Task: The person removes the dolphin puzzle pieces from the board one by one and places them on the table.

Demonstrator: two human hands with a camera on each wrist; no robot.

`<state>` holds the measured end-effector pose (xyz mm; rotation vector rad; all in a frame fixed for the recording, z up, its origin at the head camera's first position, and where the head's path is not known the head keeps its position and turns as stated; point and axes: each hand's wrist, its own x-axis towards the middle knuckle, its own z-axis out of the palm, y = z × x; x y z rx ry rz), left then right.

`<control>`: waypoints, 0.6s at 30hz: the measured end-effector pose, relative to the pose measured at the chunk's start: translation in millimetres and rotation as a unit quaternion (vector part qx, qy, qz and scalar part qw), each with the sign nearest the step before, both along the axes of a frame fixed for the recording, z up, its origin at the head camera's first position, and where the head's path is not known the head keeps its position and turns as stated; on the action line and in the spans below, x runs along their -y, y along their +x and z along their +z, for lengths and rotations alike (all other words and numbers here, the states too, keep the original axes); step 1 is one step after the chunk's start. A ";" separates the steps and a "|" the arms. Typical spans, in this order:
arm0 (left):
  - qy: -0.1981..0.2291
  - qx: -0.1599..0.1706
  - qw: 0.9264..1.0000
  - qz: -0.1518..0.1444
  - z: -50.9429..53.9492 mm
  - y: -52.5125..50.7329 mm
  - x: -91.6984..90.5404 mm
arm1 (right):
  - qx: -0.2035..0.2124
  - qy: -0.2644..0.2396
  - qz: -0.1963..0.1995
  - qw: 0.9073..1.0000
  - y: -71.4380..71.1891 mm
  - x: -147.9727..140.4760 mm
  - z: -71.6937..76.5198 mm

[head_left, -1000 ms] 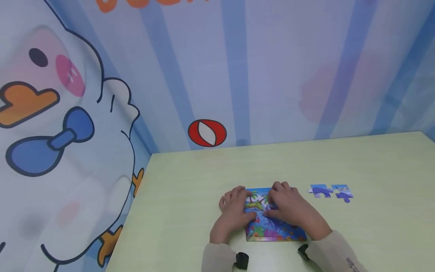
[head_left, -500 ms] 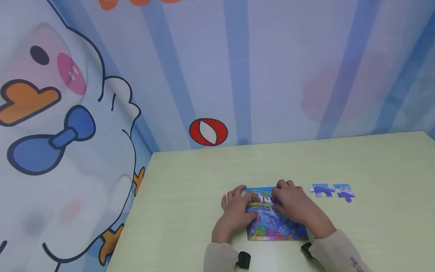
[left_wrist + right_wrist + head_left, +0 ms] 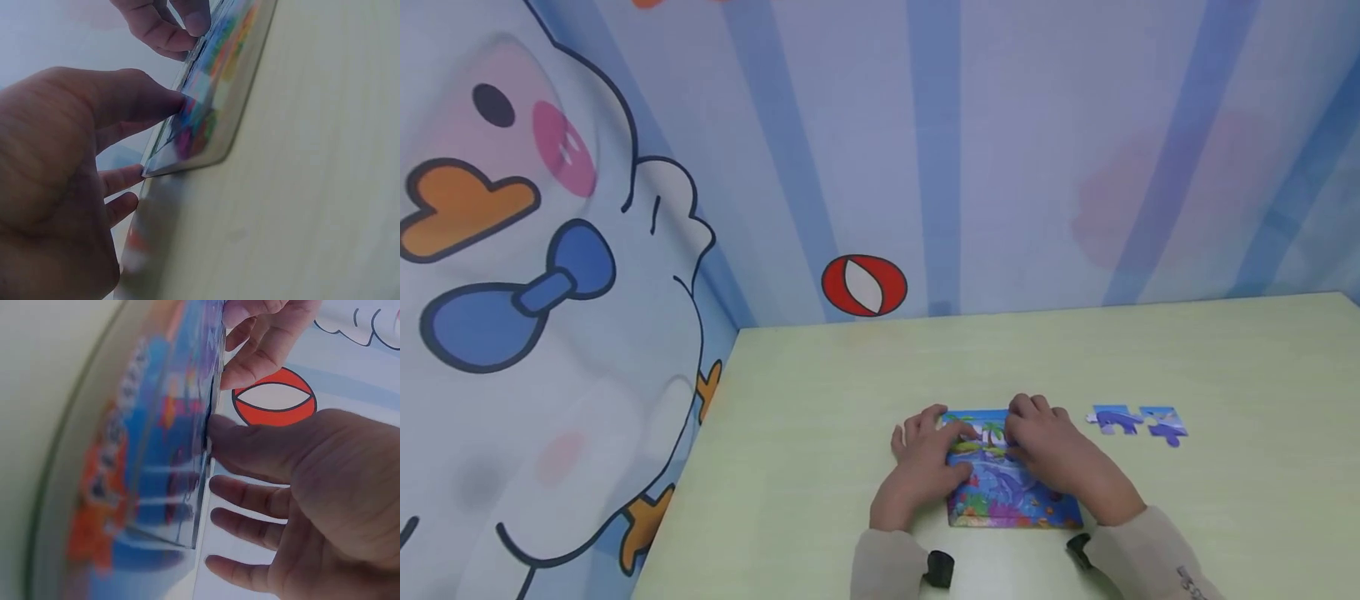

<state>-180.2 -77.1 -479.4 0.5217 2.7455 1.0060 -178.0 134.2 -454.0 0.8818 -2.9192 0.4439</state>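
Observation:
A jigsaw puzzle [image 3: 1000, 492] with a bright sea picture, palm trees and a dolphin, lies flat in a shallow tray [image 3: 1015, 524] on the table. On its left part rests my left hand [image 3: 917, 471], thumb and fingertips touching the surface and the left edge. In the left wrist view that thumb [image 3: 150, 100] presses on the picture. My right hand [image 3: 1060, 446] bends over the upper right part, its thumb [image 3: 250, 440] touching the surface in the right wrist view while the other fingers spread out. The spot under the right fingertips is hidden.
Two loose puzzle pieces, a left one [image 3: 1116, 418] and a right one [image 3: 1165, 423], lie on the pale table [image 3: 790, 433] to the right of the tray. A printed wall [image 3: 1022, 167] rises behind the table, with a cartoon duck [image 3: 572, 333] at the left.
My right hand has shifted slightly right across the puzzle, uncovering more of the palm trees and dolphin. The left index finger reaches a little further over the picture. The loose pieces stay put.

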 end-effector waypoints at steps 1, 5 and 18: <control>0.002 0.002 1.000 0.000 0.4 -0.2 0.0 | -0.002 -0.002 0.000 1.000 0.2 -0.4 0.3; 0.004 0.005 1.000 0.004 -0.2 -1.2 -0.8 | 0.001 -0.010 0.000 1.000 0.1 -1.5 1.4; 0.021 0.013 1.000 0.013 0.0 -1.0 -0.6 | -0.018 -0.034 -0.027 0.999 -5.6 -25.9 6.0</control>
